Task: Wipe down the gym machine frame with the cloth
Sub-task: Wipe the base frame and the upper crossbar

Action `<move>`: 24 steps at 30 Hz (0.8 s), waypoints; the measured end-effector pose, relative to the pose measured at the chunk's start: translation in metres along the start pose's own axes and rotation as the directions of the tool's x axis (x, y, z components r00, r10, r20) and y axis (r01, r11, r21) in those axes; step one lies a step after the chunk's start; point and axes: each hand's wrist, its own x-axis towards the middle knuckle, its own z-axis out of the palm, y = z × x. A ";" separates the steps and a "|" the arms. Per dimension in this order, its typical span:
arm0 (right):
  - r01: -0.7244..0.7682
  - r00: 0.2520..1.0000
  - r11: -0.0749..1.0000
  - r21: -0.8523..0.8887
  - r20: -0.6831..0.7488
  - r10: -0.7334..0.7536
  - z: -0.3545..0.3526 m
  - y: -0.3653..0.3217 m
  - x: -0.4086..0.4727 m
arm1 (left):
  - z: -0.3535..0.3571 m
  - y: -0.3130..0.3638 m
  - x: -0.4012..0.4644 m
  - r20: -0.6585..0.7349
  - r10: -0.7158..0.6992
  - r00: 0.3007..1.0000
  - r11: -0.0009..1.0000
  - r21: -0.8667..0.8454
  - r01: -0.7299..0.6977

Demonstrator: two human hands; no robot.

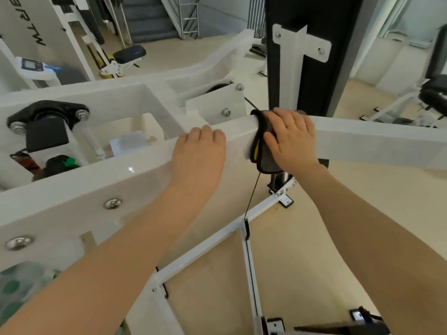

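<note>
1. Dark grey cloth w/ yellow tag (262, 151) lies draped over the top of the white painted metal gym machine frame beam (377, 141), centre-right of view, hanging down the beam's near face.
2. Right hand (289, 139) lies flat on the cloth, fingers straight and spread, palm pressing it onto the beam. Grip wide, nothing curled round the cloth. Gold ring on one finger.
3. Left hand (200, 153) rests on the same beam just left of the cloth, not touching it. Fingers bend over the beam's far top edge; fingertips hidden, so how tightly it holds the beam: can't tell.
4. Both forearms bare, coming in from the near edge.
5. Black upright column w/ white bolted bracket (312, 56) stands directly behind the cloth, far side.
6. Thin black cable (252, 197) drops from under the cloth area to the white floor-level frame rails (208, 245) below.
7. Left of the hands: black pivot bearing block w/ two bolts (48, 114) on the frame; round silver bolt heads (112, 203) on the near face of the beam.
8. Far left bkgd: another white machine w/ black padded seat (129, 53). Far centre: grey stairs (150, 18). Beige floor (362, 213) under everything.
</note>
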 end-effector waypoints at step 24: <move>0.189 0.979 0.956 0.224 -0.124 -0.164 0.006 -0.040 0.009 | 0.010 0.012 0.007 0.059 -0.030 0.998 0.999 0.032 0.028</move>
